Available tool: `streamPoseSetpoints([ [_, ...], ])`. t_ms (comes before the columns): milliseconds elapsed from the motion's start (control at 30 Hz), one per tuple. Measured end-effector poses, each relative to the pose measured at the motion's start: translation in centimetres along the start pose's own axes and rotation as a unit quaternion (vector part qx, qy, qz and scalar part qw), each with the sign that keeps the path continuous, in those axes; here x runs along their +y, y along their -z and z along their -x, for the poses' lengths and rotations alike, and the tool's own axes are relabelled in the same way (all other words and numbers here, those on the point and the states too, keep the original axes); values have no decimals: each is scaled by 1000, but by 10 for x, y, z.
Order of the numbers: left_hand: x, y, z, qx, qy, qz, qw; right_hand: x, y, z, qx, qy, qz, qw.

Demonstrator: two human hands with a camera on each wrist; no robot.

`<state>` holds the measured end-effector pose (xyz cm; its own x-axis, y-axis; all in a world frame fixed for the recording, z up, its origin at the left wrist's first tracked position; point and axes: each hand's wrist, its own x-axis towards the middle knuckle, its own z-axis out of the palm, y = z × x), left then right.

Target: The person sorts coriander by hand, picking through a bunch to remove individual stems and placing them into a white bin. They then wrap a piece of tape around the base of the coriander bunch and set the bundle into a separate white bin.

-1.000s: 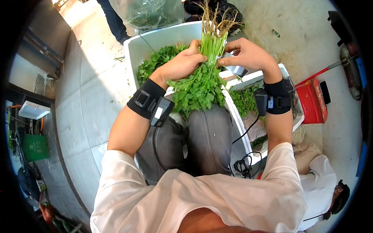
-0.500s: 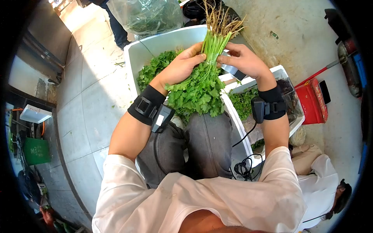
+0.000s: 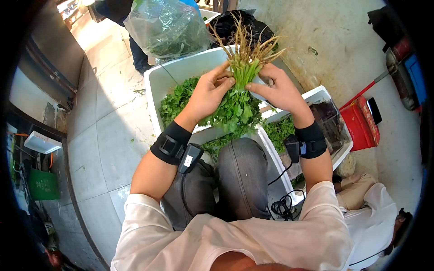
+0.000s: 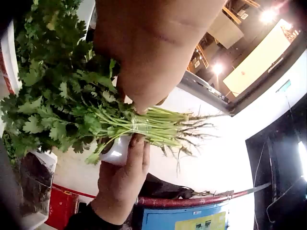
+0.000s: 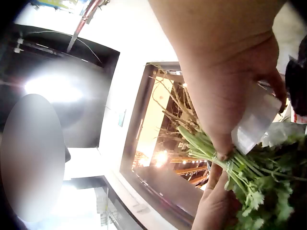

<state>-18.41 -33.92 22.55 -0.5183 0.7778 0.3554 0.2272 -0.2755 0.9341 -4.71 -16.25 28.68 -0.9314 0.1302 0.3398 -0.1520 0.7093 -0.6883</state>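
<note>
We see green cilantro leaves [image 3: 237, 115], paler green stems [image 3: 242, 77] and tan-brown roots [image 3: 243, 45], a white foam box [image 3: 153, 101], plain dark-grey trousers [image 3: 244, 180] and a red dustpan [image 3: 355, 119].

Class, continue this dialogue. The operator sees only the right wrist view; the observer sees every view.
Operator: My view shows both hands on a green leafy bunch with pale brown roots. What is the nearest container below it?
Observer: A large white foam box with more green leaves inside sits below the bunch.
Operator: Where are the person's legs?
Observer: The knees, in dark grey trousers, are on the person's own side of the bunch, with the leaves hanging just ahead of them.
Operator: Is anything red on the floor to the person's right?
Observer: Yes, a red dustpan is there, beyond a second white box.
</note>
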Motion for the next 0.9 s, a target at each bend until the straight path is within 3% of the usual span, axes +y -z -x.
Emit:
streamPoseSetpoints([
  [67,4,-6,3,69,-23,-7,997,3,-2,0,1,-24,31,999],
  [133,-7,-5,0,93,-31,-38,994,11,-8,-3,47,54,17,997],
  [167,-12,-4,-1,116,-45,-69,990,13,-10,-4,46,52,14,997],
  [333,-2,-19,5,134,-95,-122,979,-4,-10,-4,62,14,69,996],
  [433,5,-22,8,124,-100,-144,977,2,-11,-6,67,-14,97,993],
  [533,2,-22,8,67,-72,-48,994,10,-13,-8,90,2,90,992],
  [700,3,-13,6,-12,-41,6,999,4,-10,-10,75,-5,102,992],
  [767,-3,-8,3,-10,-18,48,999,-5,-5,-11,3,-63,122,991],
  [900,-3,-5,4,-11,-3,87,996,-11,3,-11,-33,-46,66,996],
])
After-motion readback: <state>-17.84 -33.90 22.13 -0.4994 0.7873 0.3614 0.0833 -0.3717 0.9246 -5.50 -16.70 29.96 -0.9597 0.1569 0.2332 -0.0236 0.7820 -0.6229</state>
